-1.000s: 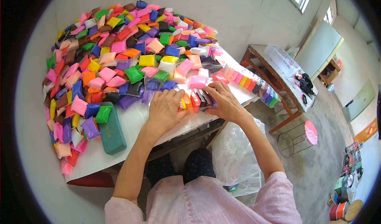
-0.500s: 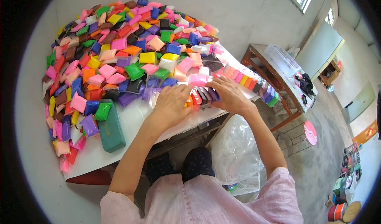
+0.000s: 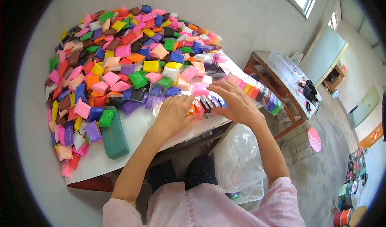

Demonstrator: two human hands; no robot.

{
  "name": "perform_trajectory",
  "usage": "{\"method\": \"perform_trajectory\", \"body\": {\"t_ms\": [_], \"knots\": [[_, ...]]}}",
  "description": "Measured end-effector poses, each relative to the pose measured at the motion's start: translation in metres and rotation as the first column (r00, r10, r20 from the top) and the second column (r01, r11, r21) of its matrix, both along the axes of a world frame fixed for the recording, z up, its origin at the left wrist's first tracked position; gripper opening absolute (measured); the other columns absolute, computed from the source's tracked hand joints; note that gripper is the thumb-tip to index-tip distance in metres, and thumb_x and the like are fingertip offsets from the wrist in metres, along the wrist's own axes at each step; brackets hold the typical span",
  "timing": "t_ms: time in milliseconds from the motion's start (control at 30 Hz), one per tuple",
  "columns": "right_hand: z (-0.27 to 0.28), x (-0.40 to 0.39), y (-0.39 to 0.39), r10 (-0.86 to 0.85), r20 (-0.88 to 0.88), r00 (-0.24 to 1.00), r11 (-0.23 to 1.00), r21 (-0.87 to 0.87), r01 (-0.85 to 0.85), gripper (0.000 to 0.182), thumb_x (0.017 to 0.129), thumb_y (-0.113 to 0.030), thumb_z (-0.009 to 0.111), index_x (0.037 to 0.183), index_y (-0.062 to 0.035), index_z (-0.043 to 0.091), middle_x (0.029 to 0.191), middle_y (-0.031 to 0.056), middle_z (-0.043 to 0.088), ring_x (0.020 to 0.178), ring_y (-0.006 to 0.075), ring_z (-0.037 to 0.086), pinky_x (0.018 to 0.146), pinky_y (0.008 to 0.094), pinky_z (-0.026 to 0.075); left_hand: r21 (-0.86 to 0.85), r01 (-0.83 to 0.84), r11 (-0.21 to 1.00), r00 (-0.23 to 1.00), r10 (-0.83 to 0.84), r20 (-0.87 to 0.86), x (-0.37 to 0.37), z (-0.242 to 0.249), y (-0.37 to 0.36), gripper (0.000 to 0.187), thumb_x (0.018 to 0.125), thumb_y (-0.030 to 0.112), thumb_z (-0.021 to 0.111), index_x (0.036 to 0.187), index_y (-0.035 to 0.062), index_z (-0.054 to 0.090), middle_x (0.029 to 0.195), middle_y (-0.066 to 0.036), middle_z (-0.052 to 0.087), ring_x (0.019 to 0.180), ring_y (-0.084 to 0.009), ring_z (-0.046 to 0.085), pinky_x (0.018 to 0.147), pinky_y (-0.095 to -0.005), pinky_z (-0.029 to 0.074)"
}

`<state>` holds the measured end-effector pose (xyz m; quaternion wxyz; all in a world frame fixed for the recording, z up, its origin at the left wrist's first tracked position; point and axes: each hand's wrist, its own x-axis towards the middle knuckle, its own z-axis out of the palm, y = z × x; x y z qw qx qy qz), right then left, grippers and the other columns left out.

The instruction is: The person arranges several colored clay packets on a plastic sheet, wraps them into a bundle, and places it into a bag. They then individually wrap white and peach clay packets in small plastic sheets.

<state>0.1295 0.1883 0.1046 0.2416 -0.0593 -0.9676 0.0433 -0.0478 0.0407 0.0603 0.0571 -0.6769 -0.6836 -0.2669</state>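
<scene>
A row of small coloured packets [image 3: 206,105], orange, red, black, white and purple, stands on edge in a clear plastic bag at the table's front edge. My left hand [image 3: 175,111] is closed round the left end of this row. At its right end is my right hand [image 3: 236,103], thumb and fingers spread apart; whether the fingertips touch the bag is hard to see. Just behind lies a pink packet [image 3: 200,89] under shiny film. To the right, another bagged row of packets [image 3: 257,91] runs along the table edge.
A large heap of coloured packets [image 3: 120,62] covers the white table [image 3: 140,136]. A green box [image 3: 115,136] sits at the front left. Below the edge hangs a big clear plastic bag [image 3: 239,158]. A side table [image 3: 287,80] and a pink-topped stool [image 3: 314,139] stand at right.
My right hand has lifted a little and its fingers have spread wider at the row's right end. My left hand stays on the left end. The view has shifted slightly.
</scene>
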Motion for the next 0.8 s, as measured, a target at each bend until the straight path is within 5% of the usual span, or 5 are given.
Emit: {"method": "perform_trajectory", "body": {"t_ms": [167,267,367,500,800], "knots": [[0.027,-0.047,-0.005,-0.012,-0.291,0.957,0.945,0.310,0.107,0.068,0.070,-0.010,0.076,0.131,-0.0075,0.049,0.125,0.0150,0.054,0.119,0.0303,0.050,0.095,0.0451,0.042,0.106,-0.020,0.994,0.993,0.032,-0.112,0.006,-0.004,0.000,0.058,0.074,0.020,0.076,0.125,0.0035,0.056,0.112,-0.012,0.063,0.104,-0.0312,0.058,0.095,-0.0425,0.043],[0.017,-0.079,0.015,-0.067,-0.252,0.965,0.933,0.327,0.150,0.063,0.072,-0.013,0.077,0.130,-0.0092,0.054,0.118,0.0142,0.062,0.109,0.0322,0.058,0.089,0.0413,0.048,0.206,-0.004,0.979,0.990,0.033,-0.139,0.012,-0.004,-0.001,0.054,0.076,0.018,0.074,0.125,0.0039,0.057,0.111,-0.011,0.063,0.105,-0.0300,0.058,0.096,-0.0423,0.042],[0.014,-0.102,0.034,-0.233,0.088,0.968,0.972,0.043,0.230,0.048,0.074,-0.016,0.074,0.120,-0.0084,0.061,0.103,0.0121,0.067,0.101,0.0294,0.063,0.084,0.0401,0.050,0.207,-0.001,0.978,0.989,0.032,-0.143,0.010,-0.012,0.003,0.045,0.080,0.018,0.071,0.122,0.0050,0.060,0.109,-0.011,0.064,0.107,-0.0287,0.058,0.095,-0.0419,0.043],[0.025,-0.083,0.020,-0.180,0.011,0.984,0.982,0.054,0.179,0.013,0.079,-0.017,0.069,0.089,-0.0090,0.072,0.090,0.0080,0.070,0.086,0.0278,0.067,0.075,0.0409,0.050,0.195,-0.055,0.979,0.993,0.074,-0.087,0.011,-0.015,0.004,0.036,0.084,0.018,0.067,0.117,0.0065,0.064,0.104,-0.010,0.065,0.106,-0.0268,0.058,0.093,-0.0417,0.043],[0.016,-0.043,0.006,0.044,-0.025,0.999,0.998,-0.046,-0.045,0.011,0.083,-0.014,0.064,0.087,-0.0055,0.069,0.084,0.0102,0.070,0.078,0.0303,0.066,0.070,0.0415,0.051,0.349,-0.132,0.928,0.958,0.210,-0.195,0.017,-0.025,0.008,0.039,0.081,0.019,0.070,0.117,0.0064,0.063,0.113,-0.012,0.061,0.105,-0.0291,0.055,0.092,-0.0432,0.041]]}}
